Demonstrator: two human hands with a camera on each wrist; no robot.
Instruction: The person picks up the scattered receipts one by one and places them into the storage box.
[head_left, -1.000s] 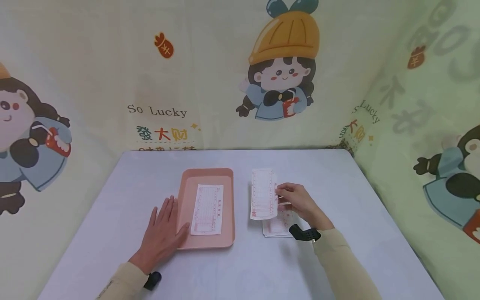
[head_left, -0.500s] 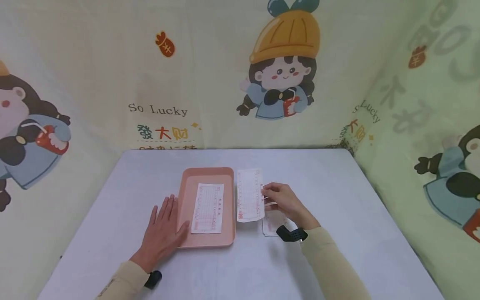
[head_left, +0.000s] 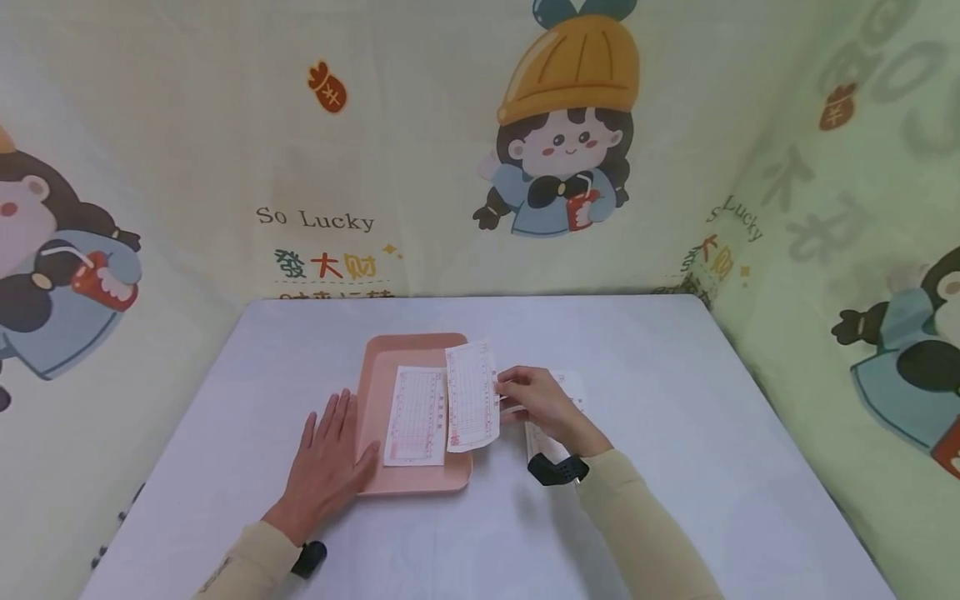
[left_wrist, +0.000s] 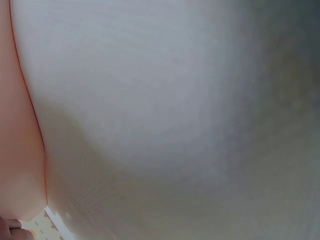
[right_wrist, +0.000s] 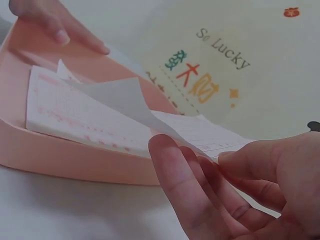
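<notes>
A printed paper slip (head_left: 472,398) with red lines hangs over the right rim of the pink tray (head_left: 375,358). My right hand (head_left: 547,404) pinches its right edge between thumb and fingers; the right wrist view shows the raised slip (right_wrist: 115,95) curling upward. Inside the tray lies a similar slip (head_left: 415,417), which the right wrist view shows as a thin stack (right_wrist: 80,110). My left hand (head_left: 322,458) rests with straight fingers along the tray's left edge, its thumb over the rim. More slips (head_left: 572,385) lie on the table, partly covered by my right hand and wrist.
The white table (head_left: 637,350) reaches back to a cloth backdrop (head_left: 435,167) printed with cartoon figures and lettering. Black bands sit on both wrists. The left wrist view is mostly a blurred pale surface with part of the left hand (left_wrist: 17,140) at its edge.
My right hand has carried the pinched slip leftward, from above the slips on the table to over the tray's right side. My left hand and the tray have stayed in place.
</notes>
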